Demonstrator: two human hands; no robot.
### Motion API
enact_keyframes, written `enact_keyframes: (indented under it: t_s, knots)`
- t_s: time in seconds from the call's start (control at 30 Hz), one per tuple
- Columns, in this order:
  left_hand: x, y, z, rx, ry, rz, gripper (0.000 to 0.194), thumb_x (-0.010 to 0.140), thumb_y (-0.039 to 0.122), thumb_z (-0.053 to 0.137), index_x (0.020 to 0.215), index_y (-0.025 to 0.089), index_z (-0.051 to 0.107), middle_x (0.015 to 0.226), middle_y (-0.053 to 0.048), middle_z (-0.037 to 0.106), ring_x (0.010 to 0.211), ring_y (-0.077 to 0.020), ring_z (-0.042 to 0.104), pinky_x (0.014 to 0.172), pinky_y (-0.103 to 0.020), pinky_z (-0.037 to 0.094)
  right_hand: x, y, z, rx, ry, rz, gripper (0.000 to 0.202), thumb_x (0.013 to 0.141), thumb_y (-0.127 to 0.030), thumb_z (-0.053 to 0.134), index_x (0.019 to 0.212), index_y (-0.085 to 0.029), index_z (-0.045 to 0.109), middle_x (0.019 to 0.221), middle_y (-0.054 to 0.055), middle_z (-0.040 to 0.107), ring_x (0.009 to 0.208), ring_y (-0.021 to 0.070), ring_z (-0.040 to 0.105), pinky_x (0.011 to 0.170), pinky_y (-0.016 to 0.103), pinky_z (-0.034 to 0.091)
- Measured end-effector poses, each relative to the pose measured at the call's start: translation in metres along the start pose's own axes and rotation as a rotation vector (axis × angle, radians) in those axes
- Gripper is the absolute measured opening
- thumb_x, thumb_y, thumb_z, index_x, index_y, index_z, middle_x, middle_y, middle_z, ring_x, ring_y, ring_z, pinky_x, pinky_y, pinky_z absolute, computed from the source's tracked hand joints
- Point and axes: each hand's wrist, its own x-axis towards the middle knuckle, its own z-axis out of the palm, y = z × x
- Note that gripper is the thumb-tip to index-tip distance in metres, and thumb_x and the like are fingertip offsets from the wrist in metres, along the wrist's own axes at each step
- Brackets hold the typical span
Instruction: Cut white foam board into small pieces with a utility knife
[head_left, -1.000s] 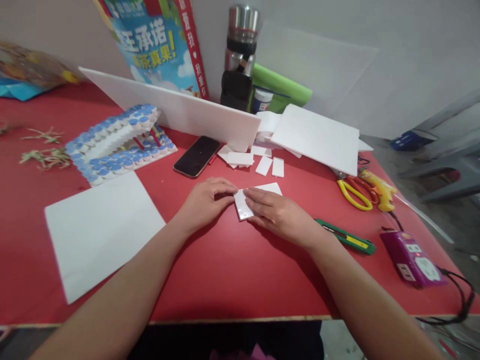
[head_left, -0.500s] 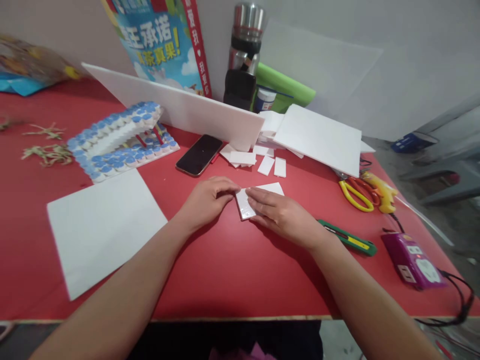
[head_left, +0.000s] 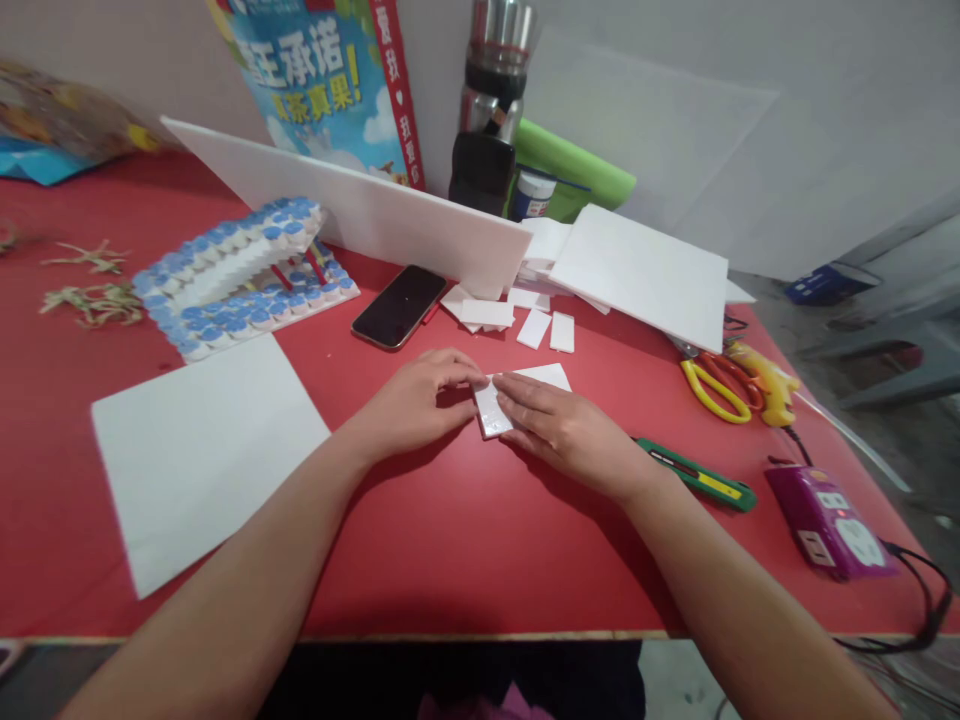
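Observation:
A small white foam board piece [head_left: 552, 376] lies on the red table, mostly under my right hand [head_left: 559, 425]. That hand rests flat on it with the fingers stretched out to the left. My left hand [head_left: 424, 405] is at the piece's left edge, forefinger and thumb apart, the fingertips touching or very close to the edge. A glossy patch shows on the piece's uncovered left part. Just behind my hands lie small white cut strips [head_left: 534, 328]. The green utility knife [head_left: 697, 474] is to the right, partly behind my right wrist.
On the left are a large white sheet [head_left: 210, 460] and a blue-and-white model [head_left: 247, 280]. Behind my hands are a black phone [head_left: 400, 306] and an upright white board [head_left: 345, 210]. To the right are yellow-and-red-handled pliers [head_left: 716, 388], a yellow glue gun [head_left: 765, 380] and a purple power strip [head_left: 829, 520].
My left thumb has moved apart from the forefinger, down along the piece's left edge. My right hand stays flat on the piece. The whole view has shifted slightly.

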Motion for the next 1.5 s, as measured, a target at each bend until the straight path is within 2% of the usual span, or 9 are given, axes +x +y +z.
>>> enact_keyframes:
  t_s: [0.07, 0.17, 0.3, 0.5, 0.8, 0.93, 1.1, 1.3, 1.5]
  knots:
    - [-0.001, 0.001, -0.005, 0.005, -0.082, -0.002, 0.037, 0.088, 0.043, 0.079, 0.122, 0.029, 0.079, 0.129, -0.007, 0.072, 0.121, -0.0300, 0.066, 0.107, -0.045, 0.053, 0.000, 0.000, -0.001, 0.008, -0.013, 0.013, 0.038, 0.111, -0.028, 0.055, 0.143, -0.014, 0.067, 0.154, 0.020, 0.062, 0.146, 0.0301, 0.057, 0.123, 0.050, 0.051]
    - [0.000, -0.001, -0.006, -0.001, -0.071, 0.032, 0.036, 0.088, 0.047, 0.080, 0.119, 0.030, 0.080, 0.124, -0.007, 0.073, 0.121, -0.0304, 0.065, 0.108, -0.046, 0.052, 0.000, -0.001, -0.002, 0.026, -0.029, 0.024, 0.038, 0.110, -0.027, 0.056, 0.144, -0.016, 0.067, 0.155, 0.019, 0.061, 0.147, 0.0312, 0.057, 0.122, 0.053, 0.051]
    - [0.005, -0.008, -0.002, -0.032, 0.004, 0.082, 0.017, 0.094, 0.032, 0.072, 0.108, 0.025, 0.081, 0.113, -0.007, 0.078, 0.110, -0.0260, 0.069, 0.102, -0.041, 0.054, -0.001, 0.000, -0.003, 0.029, -0.020, 0.025, 0.039, 0.109, -0.028, 0.058, 0.146, -0.017, 0.067, 0.155, 0.017, 0.061, 0.146, 0.0304, 0.058, 0.123, 0.051, 0.050]
    - [0.007, -0.010, 0.006, 0.058, 0.158, 0.089, 0.015, 0.094, 0.019, 0.066, 0.099, 0.021, 0.080, 0.102, -0.006, 0.078, 0.098, -0.0231, 0.071, 0.092, -0.037, 0.055, -0.002, 0.000, -0.002, 0.024, -0.011, 0.024, 0.037, 0.110, -0.028, 0.057, 0.143, -0.016, 0.068, 0.154, 0.017, 0.062, 0.145, 0.0299, 0.059, 0.123, 0.050, 0.051]
    - [0.005, -0.005, 0.003, 0.130, 0.093, 0.059, 0.016, 0.098, 0.024, 0.065, 0.101, 0.022, 0.081, 0.108, -0.006, 0.073, 0.104, -0.0237, 0.068, 0.095, -0.038, 0.054, -0.002, -0.001, -0.003, 0.045, 0.000, 0.045, 0.037, 0.109, -0.028, 0.059, 0.144, -0.020, 0.068, 0.154, 0.015, 0.063, 0.145, 0.0293, 0.059, 0.123, 0.051, 0.051]
    - [0.007, -0.009, -0.002, 0.169, 0.022, 0.109, 0.016, 0.097, 0.030, 0.071, 0.107, 0.022, 0.080, 0.111, -0.007, 0.071, 0.107, -0.0253, 0.066, 0.097, -0.039, 0.052, -0.002, 0.000, -0.003, 0.066, 0.000, 0.038, 0.037, 0.109, -0.027, 0.060, 0.143, -0.016, 0.069, 0.153, 0.018, 0.063, 0.145, 0.0310, 0.059, 0.123, 0.051, 0.051]
    - [0.011, -0.016, -0.003, 0.346, 0.027, 0.219, 0.022, 0.097, 0.040, 0.075, 0.102, 0.020, 0.081, 0.106, -0.009, 0.070, 0.096, -0.0252, 0.063, 0.088, -0.039, 0.050, -0.002, 0.002, -0.004, 0.076, -0.008, 0.033, 0.039, 0.107, -0.025, 0.062, 0.145, -0.021, 0.068, 0.154, 0.014, 0.063, 0.144, 0.0309, 0.060, 0.122, 0.052, 0.051]
    - [0.014, -0.019, -0.003, 0.422, 0.018, 0.286, 0.025, 0.103, 0.036, 0.068, 0.094, 0.018, 0.081, 0.101, -0.011, 0.074, 0.090, -0.0245, 0.064, 0.082, -0.037, 0.049, -0.002, 0.002, -0.005, 0.043, -0.002, 0.018, 0.036, 0.107, -0.027, 0.062, 0.140, -0.017, 0.071, 0.152, 0.017, 0.064, 0.143, 0.0321, 0.060, 0.119, 0.052, 0.054]
    - [0.007, -0.014, -0.002, 0.211, 0.252, 0.221, 0.024, 0.105, 0.026, 0.056, 0.100, 0.020, 0.079, 0.106, -0.010, 0.076, 0.102, -0.0243, 0.070, 0.096, -0.039, 0.054, 0.000, 0.004, -0.004, 0.016, 0.005, 0.008, 0.035, 0.106, -0.029, 0.064, 0.140, -0.021, 0.072, 0.150, 0.016, 0.066, 0.141, 0.0313, 0.063, 0.117, 0.052, 0.056]
